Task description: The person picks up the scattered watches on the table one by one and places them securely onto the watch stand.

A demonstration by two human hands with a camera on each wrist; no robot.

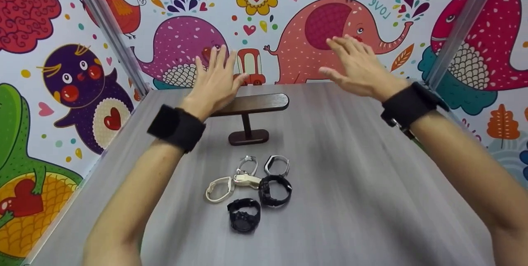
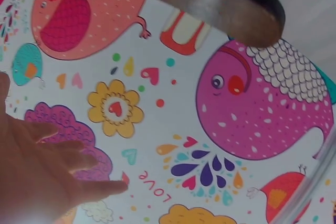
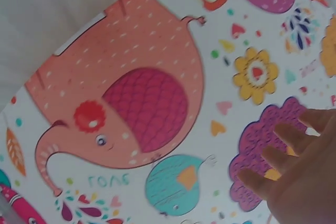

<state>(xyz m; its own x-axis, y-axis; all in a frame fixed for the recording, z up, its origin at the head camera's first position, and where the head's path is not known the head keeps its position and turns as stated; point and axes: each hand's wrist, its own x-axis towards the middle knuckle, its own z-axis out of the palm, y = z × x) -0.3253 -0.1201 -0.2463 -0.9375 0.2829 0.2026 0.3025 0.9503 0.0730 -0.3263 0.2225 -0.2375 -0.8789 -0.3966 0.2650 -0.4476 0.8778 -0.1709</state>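
Observation:
Both hands are raised with fingers spread, holding nothing. My left hand (image 1: 216, 78) is over the left end of a dark brown T-shaped wooden stand (image 1: 264, 103), overlapping its bar in the head view. The bar (image 2: 247, 17) also crosses the top of the left wrist view. To the right of the stand, my right hand (image 1: 357, 66) hangs in the air. In front of the stand lie several wristwatches: a black watch (image 1: 243, 222), another black watch (image 1: 266, 191), a cream watch (image 1: 247, 180), a cream band (image 1: 209, 191), a thin silvery watch (image 1: 240, 171) and a black-and-white band (image 1: 270, 163).
The grey wood-grain table (image 1: 338, 200) runs back to a wall (image 1: 272, 27) printed with cartoon animals. Metal corner posts (image 1: 109, 31) stand at the left and right. Each wrist wears a black strap (image 1: 177, 128).

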